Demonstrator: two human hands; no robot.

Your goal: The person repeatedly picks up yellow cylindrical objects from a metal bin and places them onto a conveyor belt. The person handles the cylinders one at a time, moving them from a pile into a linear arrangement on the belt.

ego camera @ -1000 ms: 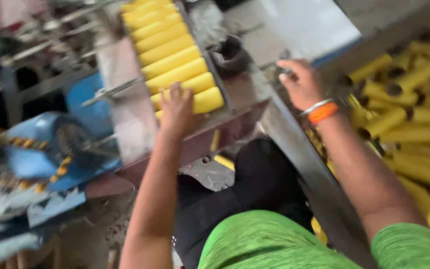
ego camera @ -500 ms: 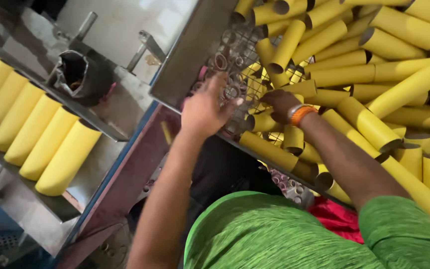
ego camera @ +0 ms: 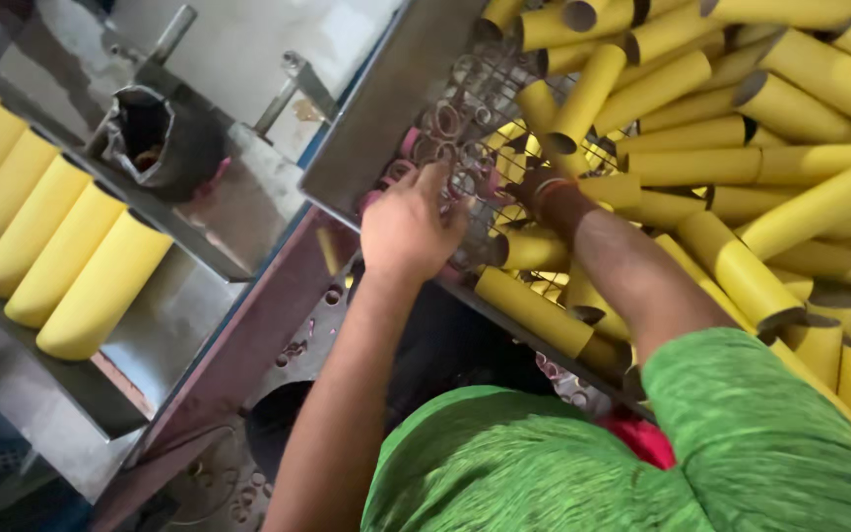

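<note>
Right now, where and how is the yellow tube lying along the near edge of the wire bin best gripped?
Probably around the middle of the yellow tube, fingers wrapping its round side from above. It lies flat on the wire bin, its long side bare on top, its far end tucked under the right arm. The left hand is nearest; the right hand is among tubes.

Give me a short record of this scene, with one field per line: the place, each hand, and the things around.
view: head camera, looking down
left hand: rests on the wire basket edge, among small rings
right hand: reaches into the pile of yellow tubes; fingers hidden by tubes, grip cannot be told
wrist: orange band on the right arm
left side: row of yellow tubes lying side by side on a metal tray
near tray: dark bag, open at the top
clothing: green shirt
</note>
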